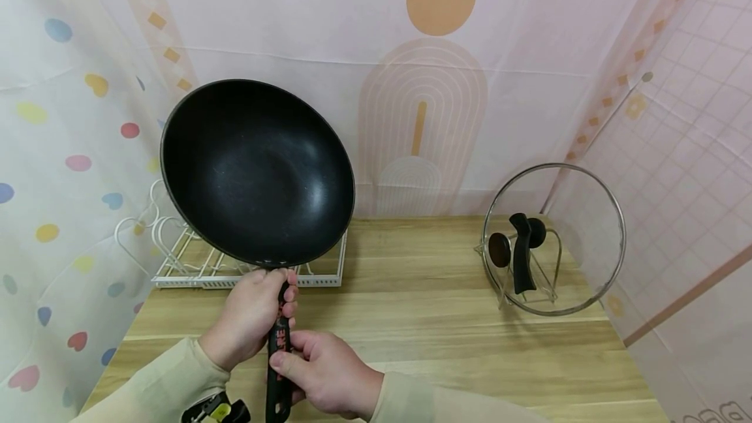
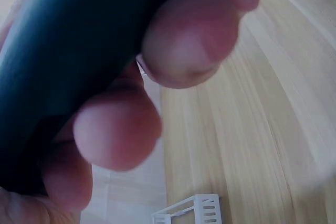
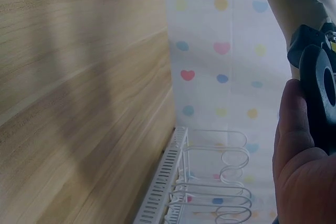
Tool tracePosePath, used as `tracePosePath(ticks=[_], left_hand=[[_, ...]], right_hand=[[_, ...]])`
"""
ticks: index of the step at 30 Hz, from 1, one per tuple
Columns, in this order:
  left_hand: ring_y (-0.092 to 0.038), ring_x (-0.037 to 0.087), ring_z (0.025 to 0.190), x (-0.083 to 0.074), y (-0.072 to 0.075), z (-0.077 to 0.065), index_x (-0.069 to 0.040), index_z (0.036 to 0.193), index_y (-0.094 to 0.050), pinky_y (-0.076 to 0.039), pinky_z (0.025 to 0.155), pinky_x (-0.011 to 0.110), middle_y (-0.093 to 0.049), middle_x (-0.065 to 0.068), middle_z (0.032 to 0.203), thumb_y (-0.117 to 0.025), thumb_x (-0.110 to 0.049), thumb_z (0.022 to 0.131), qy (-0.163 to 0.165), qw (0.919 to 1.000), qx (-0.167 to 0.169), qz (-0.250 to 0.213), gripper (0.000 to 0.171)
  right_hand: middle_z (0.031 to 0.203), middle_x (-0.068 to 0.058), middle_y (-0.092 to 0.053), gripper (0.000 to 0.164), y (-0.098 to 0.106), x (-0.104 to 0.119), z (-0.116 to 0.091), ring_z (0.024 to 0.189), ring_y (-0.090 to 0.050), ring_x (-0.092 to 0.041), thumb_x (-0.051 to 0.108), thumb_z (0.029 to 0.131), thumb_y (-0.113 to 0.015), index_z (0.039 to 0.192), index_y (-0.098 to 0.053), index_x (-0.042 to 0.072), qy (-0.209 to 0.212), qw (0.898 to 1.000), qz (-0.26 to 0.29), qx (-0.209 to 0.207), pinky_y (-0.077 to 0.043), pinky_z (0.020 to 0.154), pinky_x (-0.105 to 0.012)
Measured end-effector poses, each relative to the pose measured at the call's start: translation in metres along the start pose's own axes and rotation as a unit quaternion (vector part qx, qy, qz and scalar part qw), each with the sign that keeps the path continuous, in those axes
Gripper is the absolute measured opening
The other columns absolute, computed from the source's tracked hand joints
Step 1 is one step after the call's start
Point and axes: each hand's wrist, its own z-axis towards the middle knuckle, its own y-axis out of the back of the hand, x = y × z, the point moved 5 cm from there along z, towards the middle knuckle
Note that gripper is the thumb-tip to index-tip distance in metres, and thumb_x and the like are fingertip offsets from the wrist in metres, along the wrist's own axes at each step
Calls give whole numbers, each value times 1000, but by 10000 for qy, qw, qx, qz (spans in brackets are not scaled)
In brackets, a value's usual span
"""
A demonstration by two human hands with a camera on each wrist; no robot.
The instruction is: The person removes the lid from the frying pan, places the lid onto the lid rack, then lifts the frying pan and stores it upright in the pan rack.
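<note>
A black frying pan [image 1: 258,168] is held up in the head view, its hollow inside facing me. My left hand [image 1: 251,315] grips the black handle [image 1: 279,371] close to the pan. Lower down, my right hand [image 1: 335,371] holds the same handle, thumb on top. In the left wrist view, curled fingers [image 2: 118,129] wrap round the dark handle. From the right wrist, the handle's end with its hanging hole [image 3: 317,87] shows against the palm.
Behind and below the pan stands a white wire rack [image 1: 247,282] on the wooden table [image 1: 399,318]. At right, a glass lid [image 1: 617,266] leans upright in a small wire stand [image 1: 555,260]. Patterned curtains [image 1: 294,25] hang at the back and sides.
</note>
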Motion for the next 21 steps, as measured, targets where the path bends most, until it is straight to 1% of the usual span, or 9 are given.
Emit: tracePosePath(ticks=[4,10,16,21], left_hand=[[-49,14,60,-1,1,0,-5,102,-50,-53,57,30,-49,-1,75,-31,-17,109,-51,9999,-73,132,24],[-50,14,60,-3,3,1,-4,103,-51,-54,57,31,-50,-1,75,-32,-17,109,-101,9994,-199,279,25],[-50,14,60,-3,5,1,-3,102,-52,-54,56,31,-50,-1,75,-32,-16,108,-145,9987,-330,350,24],[-51,15,60,-3,6,2,-3,101,-52,-55,57,33,-51,0,74,-32,-16,108,-144,9978,-417,487,25]], right_hand=[[96,-21,-77,21,0,-1,1,76,-67,-6,15,106,-61,111,-72,-3,35,10000,-15,-32,-62,62,-24],[97,-23,-76,23,1,-2,4,74,-67,-5,15,106,-62,111,-72,-5,93,9999,19,-43,-61,61,-22],[96,-20,-77,21,2,-3,6,76,-70,-8,16,106,-62,111,-74,-1,88,9999,-93,-62,-62,61,-23],[94,-20,-78,23,3,-1,7,73,-68,0,18,106,-62,112,-72,-3,219,9993,-313,60,-60,62,-20]])
